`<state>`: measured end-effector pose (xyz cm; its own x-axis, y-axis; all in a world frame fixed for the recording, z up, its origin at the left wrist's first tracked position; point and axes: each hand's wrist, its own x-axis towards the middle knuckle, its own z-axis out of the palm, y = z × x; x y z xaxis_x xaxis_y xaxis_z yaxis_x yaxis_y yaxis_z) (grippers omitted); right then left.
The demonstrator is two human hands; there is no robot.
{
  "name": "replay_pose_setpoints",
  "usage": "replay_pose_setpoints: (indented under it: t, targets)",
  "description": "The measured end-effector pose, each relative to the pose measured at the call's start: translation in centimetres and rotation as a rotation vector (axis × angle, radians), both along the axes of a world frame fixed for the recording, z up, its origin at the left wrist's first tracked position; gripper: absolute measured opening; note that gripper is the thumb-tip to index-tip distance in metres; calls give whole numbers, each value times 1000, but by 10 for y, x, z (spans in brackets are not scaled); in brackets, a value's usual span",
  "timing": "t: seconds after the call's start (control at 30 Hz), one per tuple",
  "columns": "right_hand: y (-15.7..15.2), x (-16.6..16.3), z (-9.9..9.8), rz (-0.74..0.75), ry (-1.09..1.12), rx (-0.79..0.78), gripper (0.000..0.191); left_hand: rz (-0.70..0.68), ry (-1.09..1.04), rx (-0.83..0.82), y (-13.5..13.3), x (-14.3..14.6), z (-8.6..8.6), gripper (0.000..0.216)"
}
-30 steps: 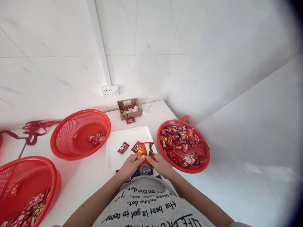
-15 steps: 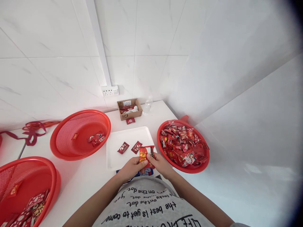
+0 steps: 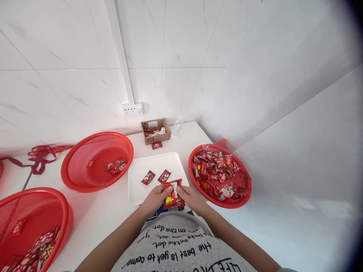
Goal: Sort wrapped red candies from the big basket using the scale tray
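Observation:
Between my two hands, close to my body, is a red packet (image 3: pixel 175 197) with yellow and white print. My left hand (image 3: pixel 155 199) pinches its left side with the thumb on top. On its right side, my right hand (image 3: pixel 193 199) grips it the same way. Just beyond the hands lies a white tray (image 3: pixel 138 163). Two small dark-red packets, one on the left (image 3: pixel 148 177) and one on the right (image 3: pixel 164 175), rest on that tray. Part of a blue printed item (image 3: pixel 159 210) shows beneath my hands.
A red basket (image 3: pixel 248 189) heaped with red packets stands at right. Two red baskets, a far one (image 3: pixel 68 177) and a near one (image 3: pixel 66 211), hold fewer packets at left. Behind the tray sit a cardboard box (image 3: pixel 157 138), a red packet (image 3: pixel 157 145) and a clear plastic item (image 3: pixel 177 129).
The red packet has been turned in my hands and lowered slightly toward my body; its yellow print now faces up near the bottom. Both hands still hold it.

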<state>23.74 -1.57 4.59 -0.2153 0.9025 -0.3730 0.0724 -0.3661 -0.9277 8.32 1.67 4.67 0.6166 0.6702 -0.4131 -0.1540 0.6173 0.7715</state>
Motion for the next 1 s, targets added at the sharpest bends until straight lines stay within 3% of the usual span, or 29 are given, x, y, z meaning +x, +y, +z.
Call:
replay_pose_setpoints:
  t: [0.13,0.3,0.53,0.8,1.0]
  targets:
    - [1,-2,-2,-77,-57,-37,52,-20,42,7,-2,-1,-2,44]
    - [2,0,-3,-19,-117,15,50,21,44,4,-6,2,-7,42]
    - [-1,-4,-3,-10,-17,-52,49,64,-58,-51,-4,1,-8,38]
    - [0,-2,-5,-51,-59,65,46,-26,176,262,-6,0,-10,35]
    - [2,-2,-5,-66,-158,123,45,-132,129,232,-7,1,-11,36]
